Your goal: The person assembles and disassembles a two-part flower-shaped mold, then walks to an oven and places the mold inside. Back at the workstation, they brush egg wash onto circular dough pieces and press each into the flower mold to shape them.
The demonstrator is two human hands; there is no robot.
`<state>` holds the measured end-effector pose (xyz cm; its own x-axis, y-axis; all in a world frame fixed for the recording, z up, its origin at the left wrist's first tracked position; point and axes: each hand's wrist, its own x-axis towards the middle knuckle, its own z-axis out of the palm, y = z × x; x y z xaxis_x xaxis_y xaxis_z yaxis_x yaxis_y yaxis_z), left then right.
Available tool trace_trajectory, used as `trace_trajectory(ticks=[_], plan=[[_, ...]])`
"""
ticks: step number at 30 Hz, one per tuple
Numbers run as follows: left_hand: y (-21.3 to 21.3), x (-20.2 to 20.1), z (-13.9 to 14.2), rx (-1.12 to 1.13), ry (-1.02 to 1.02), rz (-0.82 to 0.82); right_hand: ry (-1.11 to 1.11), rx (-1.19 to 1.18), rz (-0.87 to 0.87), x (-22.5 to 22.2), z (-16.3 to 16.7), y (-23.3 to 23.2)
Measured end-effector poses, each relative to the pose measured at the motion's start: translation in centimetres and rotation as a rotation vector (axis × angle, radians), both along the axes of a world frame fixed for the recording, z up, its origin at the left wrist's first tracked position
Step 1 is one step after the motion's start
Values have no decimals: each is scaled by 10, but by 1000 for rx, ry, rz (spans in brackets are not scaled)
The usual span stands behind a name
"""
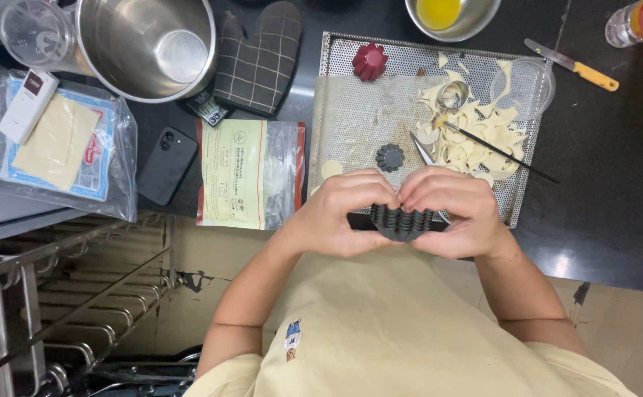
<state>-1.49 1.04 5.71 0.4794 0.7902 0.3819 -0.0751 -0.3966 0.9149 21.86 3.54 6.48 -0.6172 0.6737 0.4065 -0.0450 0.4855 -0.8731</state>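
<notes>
Near the front edge of the dark surface (616, 191), both hands meet around a small dark fluted tart mould (402, 222). The left hand (347, 213) closes its grip on the mould's left side and the right hand (450, 213) closes on its right, thumbs pressed together above it; what lies inside the mould is hidden by the fingers.

Just beyond the hands lies a perforated metal tray (336, 51) covered by a pale baking mat (358, 117). On it sit a heap of pale dough scraps (476, 132), a round metal cutter (452, 94) among them, a thin dark stick (502, 153) across the heap, another dark fluted mould (390, 157), a red fluted mould (370, 60) at the far edge, and a clear plastic cup (524, 84) on the right.

Farther off, a steel bowl (483, 18) holds yellow liquid (439, 11). At far left a large steel pot (145, 44) stands with nothing visible in it, a clear measuring cup (31, 33) beside it. A clear bag (119, 147) on the left holds pale dough sheets (57, 143). A second packet (248, 173), a dark phone (165, 165), an oven mitt (259, 59) and a yellow-handled knife (575, 66) also lie on the surface.
</notes>
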Motion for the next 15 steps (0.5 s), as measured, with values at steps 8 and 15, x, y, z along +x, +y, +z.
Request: trace_trajectory(ticks=[8, 15], plan=[[-5, 2, -2, 61, -37, -3, 92, -8, 75, 4, -8, -4], [-19, 4, -26, -25, 11, 48, 24, -95, 70, 3, -15, -9]])
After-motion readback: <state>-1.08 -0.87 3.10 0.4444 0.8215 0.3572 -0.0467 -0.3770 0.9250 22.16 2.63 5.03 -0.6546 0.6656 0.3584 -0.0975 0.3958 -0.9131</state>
